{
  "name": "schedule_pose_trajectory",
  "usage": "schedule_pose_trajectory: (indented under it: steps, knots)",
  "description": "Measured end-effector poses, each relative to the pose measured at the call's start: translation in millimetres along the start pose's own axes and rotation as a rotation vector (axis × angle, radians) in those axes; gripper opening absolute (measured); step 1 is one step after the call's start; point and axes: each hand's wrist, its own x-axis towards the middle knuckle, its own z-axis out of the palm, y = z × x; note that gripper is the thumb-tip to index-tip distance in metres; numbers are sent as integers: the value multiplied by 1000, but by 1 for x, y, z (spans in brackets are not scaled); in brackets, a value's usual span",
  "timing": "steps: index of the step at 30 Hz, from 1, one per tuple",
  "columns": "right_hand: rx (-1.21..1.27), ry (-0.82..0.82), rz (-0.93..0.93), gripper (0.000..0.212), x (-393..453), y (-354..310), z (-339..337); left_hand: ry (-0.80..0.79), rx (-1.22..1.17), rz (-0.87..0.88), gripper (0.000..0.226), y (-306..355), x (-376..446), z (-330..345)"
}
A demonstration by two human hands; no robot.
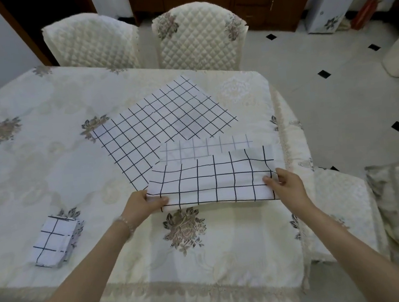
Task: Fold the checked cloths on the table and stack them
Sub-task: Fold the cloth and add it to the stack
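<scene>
On the floral tablecloth (47, 166) — checked cloths (163, 120), quilted chairs (196, 38) behind.

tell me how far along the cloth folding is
Done: one small folded cloth lies near the table's left edge, starting the stack. In hand: the left hand and right hand each grip an end of a half-folded cloth. Left: that cloth needs more folds, and the flat open cloth behind it looks untouched.

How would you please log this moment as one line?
step: folding | both hands: left hand, right hand grip half-folded checked cloth | flat cloth waiting | folded stack left
</scene>
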Motion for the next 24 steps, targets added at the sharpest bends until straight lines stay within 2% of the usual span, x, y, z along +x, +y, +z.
schedule_pose_trajectory:
  steps: [4,9,12,15,18,24]
  knots:
    - [-8,-45,70,35,-8,23,-4,-49,-14,10,12,-17,-12,3]
    - [-94,-72,85,36,-12,31,2,-100,-44,-7,20,-29,-15,12]
    - [-139,-71,97,30,0,30,6,-54,-110,-41,28,-24,-9,18]
    - [-165,-68,89,26,13,24,10,55,-128,-21,18,-20,-2,23]
    - [-193,-52,105,34,23,23,15,116,-160,-26,7,-22,3,28]
    - [-293,21,203,28,41,35,36,191,-77,-118,14,-35,17,41]
